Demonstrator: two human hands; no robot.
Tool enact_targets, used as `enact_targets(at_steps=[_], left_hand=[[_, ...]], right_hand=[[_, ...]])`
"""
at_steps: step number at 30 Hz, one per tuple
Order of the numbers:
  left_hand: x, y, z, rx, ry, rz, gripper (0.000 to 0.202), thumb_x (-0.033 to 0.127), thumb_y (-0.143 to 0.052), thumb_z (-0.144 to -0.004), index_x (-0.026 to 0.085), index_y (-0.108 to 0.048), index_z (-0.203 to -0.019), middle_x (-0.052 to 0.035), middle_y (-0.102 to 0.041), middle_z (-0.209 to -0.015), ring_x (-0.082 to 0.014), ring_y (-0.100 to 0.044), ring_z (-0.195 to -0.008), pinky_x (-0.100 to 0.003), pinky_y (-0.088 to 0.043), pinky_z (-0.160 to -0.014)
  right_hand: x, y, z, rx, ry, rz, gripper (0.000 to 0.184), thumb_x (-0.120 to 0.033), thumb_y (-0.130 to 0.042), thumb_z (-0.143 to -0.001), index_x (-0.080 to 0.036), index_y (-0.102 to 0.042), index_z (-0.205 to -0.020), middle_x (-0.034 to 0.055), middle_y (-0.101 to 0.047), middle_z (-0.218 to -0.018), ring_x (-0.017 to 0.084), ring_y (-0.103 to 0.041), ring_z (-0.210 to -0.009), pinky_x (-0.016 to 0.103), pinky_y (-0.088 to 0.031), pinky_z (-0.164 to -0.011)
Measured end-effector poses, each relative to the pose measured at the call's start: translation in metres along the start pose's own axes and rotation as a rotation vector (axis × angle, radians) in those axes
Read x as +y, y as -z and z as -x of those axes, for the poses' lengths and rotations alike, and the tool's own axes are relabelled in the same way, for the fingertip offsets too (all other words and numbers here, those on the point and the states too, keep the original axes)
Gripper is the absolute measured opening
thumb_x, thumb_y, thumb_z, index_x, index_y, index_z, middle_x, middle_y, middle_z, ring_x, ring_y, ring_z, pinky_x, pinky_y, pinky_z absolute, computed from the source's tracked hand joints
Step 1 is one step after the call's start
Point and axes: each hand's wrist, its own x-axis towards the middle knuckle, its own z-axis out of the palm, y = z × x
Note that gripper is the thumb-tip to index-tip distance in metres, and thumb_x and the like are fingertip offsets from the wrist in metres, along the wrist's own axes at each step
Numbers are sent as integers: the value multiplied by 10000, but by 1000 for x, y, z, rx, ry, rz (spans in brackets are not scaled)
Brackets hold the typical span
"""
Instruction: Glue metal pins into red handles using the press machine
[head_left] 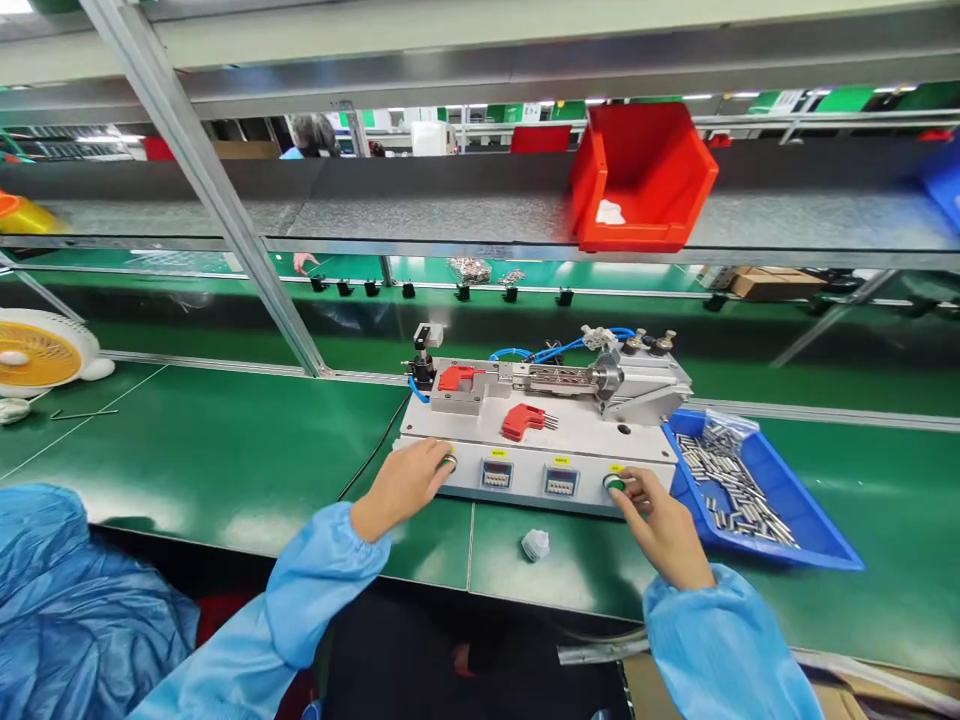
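Observation:
A white bench-top machine (480,425) with a metal press mechanism (562,378) along its top stands on the green bench. My left hand (405,482) is at the button (448,463) on the left of its front panel, fingers extended and thumb apart. At the right-hand green button (615,482), my right hand (664,520) has its thumb and fingertips close around it, holding nothing. One red plastic part (457,378) sits in the fixture at the machine's left. Another red part (523,421), with metal pins sticking out, lies on the machine's top.
To the right, a blue tray (821,535) holds many metal pins (739,485) and a plastic bag. Crumpled white material (535,545) lies before the machine. A red bin (645,180) stands on the shelf above; a fan (45,352) and hex key (84,414) are at left.

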Motion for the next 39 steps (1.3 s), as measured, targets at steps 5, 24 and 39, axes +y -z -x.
enact_targets(at_steps=[5, 24, 39], left_hand=[[2, -17, 15, -101, 75, 7, 140, 204, -556, -1034, 245, -592, -1163, -27, -729, -1005, -207, -700, -868, -277, -429, -671], [75, 30, -61, -3, -188, -14, 237, 261, -572, -1036, 185, -615, -1256, -139, -659, -1285, -293, -650, -1144, -402, -544, -963], [74, 59, -71, -396, -164, -209, 244, 208, -595, -956, 180, -730, -1157, -145, -727, -1178, -327, -724, -1057, -386, -565, -861]], right_hand=[[-3, 2, -4, -67, -64, -67, 380, -639, -623, -878, -263, -599, -933, 22, -655, -681, 227, -652, -648, 377, -585, -675], [29, -93, 98, 169, -38, 270, 397, -488, -442, -1015, -229, -628, -778, 39, -581, -618, 219, -568, -676, 335, -388, -665], [22, -90, 100, 163, 46, 299, 293, -317, -454, -1039, -210, -627, -828, 41, -597, -684, 213, -532, -697, 333, -336, -676]])
